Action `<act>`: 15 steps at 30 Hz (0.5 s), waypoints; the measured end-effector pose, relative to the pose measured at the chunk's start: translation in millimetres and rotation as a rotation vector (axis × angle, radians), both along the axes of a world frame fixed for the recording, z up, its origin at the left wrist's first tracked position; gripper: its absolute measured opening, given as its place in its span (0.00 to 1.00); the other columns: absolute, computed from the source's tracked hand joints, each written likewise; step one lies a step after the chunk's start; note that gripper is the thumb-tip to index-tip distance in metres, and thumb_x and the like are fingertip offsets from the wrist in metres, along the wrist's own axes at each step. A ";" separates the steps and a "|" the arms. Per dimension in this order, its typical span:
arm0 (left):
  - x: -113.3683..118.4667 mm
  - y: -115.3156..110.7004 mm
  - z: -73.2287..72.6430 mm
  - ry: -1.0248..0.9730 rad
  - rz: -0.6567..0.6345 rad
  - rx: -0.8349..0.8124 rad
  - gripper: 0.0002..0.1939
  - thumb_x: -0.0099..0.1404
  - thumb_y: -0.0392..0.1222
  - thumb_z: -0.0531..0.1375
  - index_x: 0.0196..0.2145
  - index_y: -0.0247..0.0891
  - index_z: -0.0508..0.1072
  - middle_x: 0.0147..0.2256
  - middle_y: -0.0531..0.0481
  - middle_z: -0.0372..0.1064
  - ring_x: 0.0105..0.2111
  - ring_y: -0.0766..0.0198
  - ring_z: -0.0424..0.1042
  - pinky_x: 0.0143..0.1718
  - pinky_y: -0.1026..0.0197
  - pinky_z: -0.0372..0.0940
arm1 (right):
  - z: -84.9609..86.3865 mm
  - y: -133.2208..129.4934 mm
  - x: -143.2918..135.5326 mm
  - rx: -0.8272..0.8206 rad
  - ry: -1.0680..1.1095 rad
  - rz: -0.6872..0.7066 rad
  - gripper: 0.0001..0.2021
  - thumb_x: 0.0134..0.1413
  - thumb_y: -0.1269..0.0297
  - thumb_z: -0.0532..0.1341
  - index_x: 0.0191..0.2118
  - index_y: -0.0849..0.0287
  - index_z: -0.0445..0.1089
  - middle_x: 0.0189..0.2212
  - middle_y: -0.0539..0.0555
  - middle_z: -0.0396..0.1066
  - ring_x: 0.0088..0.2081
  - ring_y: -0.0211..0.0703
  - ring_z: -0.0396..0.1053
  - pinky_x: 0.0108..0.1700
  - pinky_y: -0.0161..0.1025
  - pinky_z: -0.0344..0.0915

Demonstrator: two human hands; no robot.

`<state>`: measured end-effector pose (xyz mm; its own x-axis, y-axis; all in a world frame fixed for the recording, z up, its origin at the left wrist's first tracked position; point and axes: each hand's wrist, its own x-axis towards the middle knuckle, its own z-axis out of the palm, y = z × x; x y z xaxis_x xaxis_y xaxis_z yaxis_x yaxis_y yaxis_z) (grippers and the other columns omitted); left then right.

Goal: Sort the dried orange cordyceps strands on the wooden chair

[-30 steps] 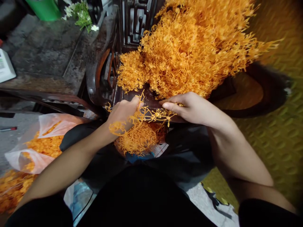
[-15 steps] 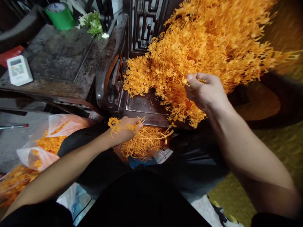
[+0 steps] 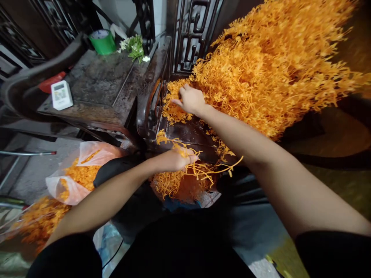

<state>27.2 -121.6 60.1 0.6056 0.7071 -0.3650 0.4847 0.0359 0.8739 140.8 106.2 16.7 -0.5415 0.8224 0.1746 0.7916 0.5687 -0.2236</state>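
Orange sprigs point(image 3: 207, 170) held by the fingers of my left hand point(image 3: 175, 159), near the chair seat's point(image 3: 185, 131) front edge, my right hand point(image 3: 193, 101) over a smaller orange clump point(image 3: 175, 112), thumb and fingers apart, bare seat open between my hands.

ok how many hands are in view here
2: the left hand holds orange sprigs by the seat; the right hand is at or just above the small orange clump beside the wooden armrest.
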 end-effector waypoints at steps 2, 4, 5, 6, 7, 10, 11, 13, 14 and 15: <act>0.9 1.6 -0.1 -0.063 0.024 -0.133 0.16 0.75 0.48 0.52 0.31 0.39 0.63 0.32 0.53 0.61 0.31 0.67 0.64 0.34 0.61 0.61 | -15.9 9.4 -5.6 -0.024 -0.118 -0.009 0.41 0.65 0.33 0.51 0.58 0.74 0.68 0.62 0.77 0.63 0.61 0.70 0.62 0.63 0.62 0.58; 1.3 2.5 -1.2 -0.097 0.055 -0.230 0.15 0.74 0.49 0.53 0.32 0.38 0.64 0.33 0.53 0.61 0.31 0.67 0.64 0.34 0.62 0.62 | -22.1 9.8 -5.0 -0.091 -0.178 0.008 0.44 0.65 0.33 0.51 0.65 0.74 0.64 0.69 0.77 0.53 0.70 0.80 0.48 0.68 0.72 0.45; 1.4 2.8 -2.2 -0.110 0.067 -0.264 0.15 0.74 0.50 0.54 0.32 0.38 0.64 0.33 0.53 0.61 0.31 0.68 0.64 0.35 0.62 0.63 | -20.0 5.5 -2.5 -0.096 -0.156 0.033 0.44 0.65 0.34 0.50 0.68 0.72 0.62 0.72 0.74 0.48 0.72 0.81 0.41 0.69 0.74 0.39; 1.2 3.1 -3.6 -0.122 0.075 -0.288 0.15 0.74 0.50 0.54 0.32 0.38 0.64 0.32 0.54 0.61 0.30 0.68 0.64 0.36 0.62 0.63 | -13.9 -2.4 1.3 -0.079 -0.095 0.062 0.43 0.66 0.34 0.49 0.69 0.68 0.61 0.74 0.71 0.44 0.74 0.79 0.35 0.70 0.74 0.36; 1.0 3.5 -5.3 -0.131 0.073 -0.306 0.15 0.74 0.50 0.54 0.32 0.38 0.65 0.31 0.54 0.61 0.30 0.69 0.64 0.36 0.62 0.64 | -4.2 -14.1 6.3 -0.051 0.004 0.086 0.41 0.67 0.34 0.47 0.70 0.64 0.61 0.75 0.67 0.44 0.75 0.76 0.33 0.70 0.73 0.36; 1.8 5.1 -12.2 -0.124 0.048 -0.330 0.17 0.73 0.54 0.56 0.34 0.38 0.67 0.30 0.54 0.63 0.29 0.68 0.64 0.35 0.61 0.63 | 38.5 -67.7 26.9 -0.121 0.379 0.096 0.37 0.69 0.35 0.42 0.64 0.55 0.69 0.65 0.63 0.65 0.67 0.61 0.59 0.65 0.59 0.58; 3.2 5.7 -14.9 -0.110 0.044 -0.335 0.17 0.72 0.56 0.57 0.35 0.38 0.68 0.30 0.54 0.63 0.29 0.67 0.64 0.34 0.61 0.62 | 52.9 -88.3 34.8 -0.246 0.454 0.124 0.36 0.69 0.34 0.43 0.60 0.55 0.73 0.56 0.62 0.73 0.58 0.56 0.69 0.58 0.53 0.65; 8.9 7.0 -20.1 -0.086 0.042 -0.326 0.17 0.71 0.56 0.58 0.35 0.38 0.69 0.30 0.52 0.65 0.28 0.66 0.64 0.33 0.60 0.60 | 74.2 -125.3 50.9 -0.500 0.481 0.211 0.32 0.65 0.33 0.52 0.50 0.55 0.78 0.39 0.57 0.78 0.40 0.47 0.75 0.44 0.44 0.69; 13.1 7.5 -22.6 -0.077 0.051 -0.314 0.16 0.70 0.54 0.59 0.35 0.38 0.69 0.30 0.52 0.65 0.28 0.67 0.64 0.32 0.60 0.59 | 79.6 -139.7 58.6 -0.555 0.453 0.268 0.28 0.62 0.35 0.58 0.45 0.56 0.80 0.35 0.55 0.77 0.36 0.44 0.73 0.40 0.42 0.67; 18.1 7.9 -24.8 -0.064 0.063 -0.300 0.15 0.69 0.53 0.60 0.33 0.37 0.69 0.29 0.52 0.65 0.27 0.67 0.62 0.31 0.59 0.58 | 81.2 -150.7 65.6 -0.595 0.432 0.310 0.24 0.60 0.38 0.62 0.39 0.56 0.80 0.32 0.53 0.76 0.32 0.42 0.71 0.37 0.41 0.65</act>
